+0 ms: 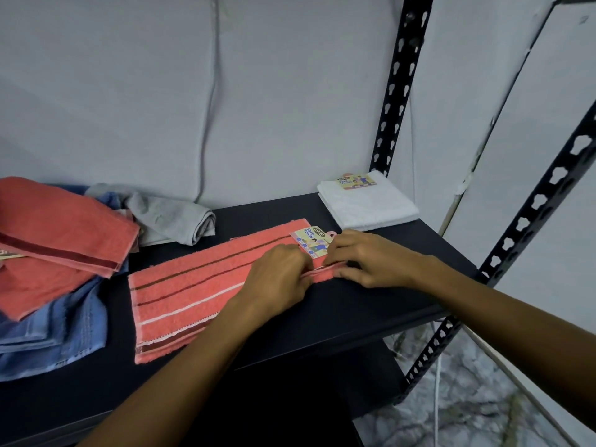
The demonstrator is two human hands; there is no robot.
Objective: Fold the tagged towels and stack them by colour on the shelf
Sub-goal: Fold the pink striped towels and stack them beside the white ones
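Note:
A coral towel with dark and white stripes (180,298) lies spread lengthwise on the black shelf (371,304). Its paper tag (311,241) sits at the far right end. My left hand (277,282) and my right hand (371,259) both pinch the towel's right-hand edge, close together, just below the tag. A folded white towel with a tag (367,201) rests at the shelf's back right corner. At the left lies a loose heap: coral towels (54,233) on top of blue ones (64,333), with a grey towel (167,214) behind.
Black perforated uprights of the rack stand at the back right (400,85) and front right (532,204). A grey wall closes the back. A lower shelf (322,391) shows beneath, with a patterned floor (477,398) to the right.

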